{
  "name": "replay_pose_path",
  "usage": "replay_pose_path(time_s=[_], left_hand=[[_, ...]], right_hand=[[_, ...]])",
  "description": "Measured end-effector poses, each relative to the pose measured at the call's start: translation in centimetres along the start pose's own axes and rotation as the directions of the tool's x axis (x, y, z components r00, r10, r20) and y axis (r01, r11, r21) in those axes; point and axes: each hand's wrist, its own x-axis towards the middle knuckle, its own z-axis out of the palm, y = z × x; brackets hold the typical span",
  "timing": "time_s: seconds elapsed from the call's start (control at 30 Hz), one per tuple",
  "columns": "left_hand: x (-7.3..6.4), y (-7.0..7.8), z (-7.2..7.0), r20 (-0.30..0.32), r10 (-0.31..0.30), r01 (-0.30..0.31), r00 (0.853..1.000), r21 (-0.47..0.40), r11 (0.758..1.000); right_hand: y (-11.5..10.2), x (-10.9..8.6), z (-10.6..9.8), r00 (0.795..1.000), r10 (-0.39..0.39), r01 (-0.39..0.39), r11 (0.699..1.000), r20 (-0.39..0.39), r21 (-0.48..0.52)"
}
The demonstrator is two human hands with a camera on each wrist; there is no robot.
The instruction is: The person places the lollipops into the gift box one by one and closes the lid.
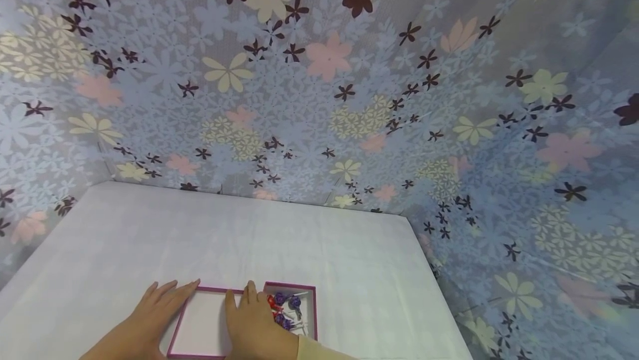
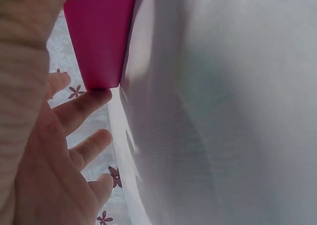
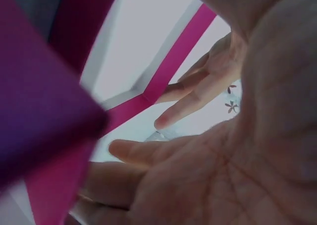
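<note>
A shallow white-lined tray with a pink rim lies near the front of the table. My left hand is along its left side, fingers extended, one fingertip touching the pink corner in the left wrist view. My right hand lies at the tray's right side, over the left part of a second pink-edged box. Several lollipops in purple and red wrappers with white sticks lie in that box. The right wrist view shows my right palm with fingers extended, some tips hidden behind pink walls.
A white cloth covers the table. Floral fabric in blue, pink, cream and dark red hangs behind it and along its sides. The table's right edge slopes down toward the front.
</note>
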Motion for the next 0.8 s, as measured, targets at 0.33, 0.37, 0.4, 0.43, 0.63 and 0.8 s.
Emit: replay_pose_path(time_s=[0.33, 0.37, 0.4, 0.43, 0.63, 0.8], left_hand=[[0.7, 0.6, -1.4, 0.04, -0.066, 0.069, 0.997, -0.077, 0.995], [0.7, 0.6, -1.7, 0.044, -0.064, 0.068, 0.997, -0.097, 0.993], [0.8, 0.7, -1.9, 0.039, -0.063, 0.067, 0.997, -0.127, 0.99], [0.9, 0.7, -2.2, 0.035, -0.054, 0.059, 0.998, -0.166, 0.984], [2.3, 2.8, -4.9, 0.08, -0.086, 0.112, 0.993, -0.414, 0.904], [4.5, 5.5, -6.9, 0.301, -0.261, 0.39, 0.917, -0.547, 0.741]], right_hand=[[0.7, -0.7, 0.0, 0.994, -0.021, 0.028, 0.997, -0.103, 0.066], [1.0, -1.1, -0.1, 0.992, -0.025, 0.037, 0.995, -0.126, 0.09], [1.4, -1.7, -0.2, 0.988, -0.026, 0.045, 0.991, -0.15, 0.125], [1.9, -2.3, -0.3, 0.984, -0.027, 0.056, 0.985, -0.177, 0.163], [5.5, -6.1, -0.8, 0.981, 0.005, 0.135, 0.702, -0.194, 0.7], [8.0, -6.8, 0.7, 0.987, 0.003, 0.159, 0.066, -0.16, 0.985]])
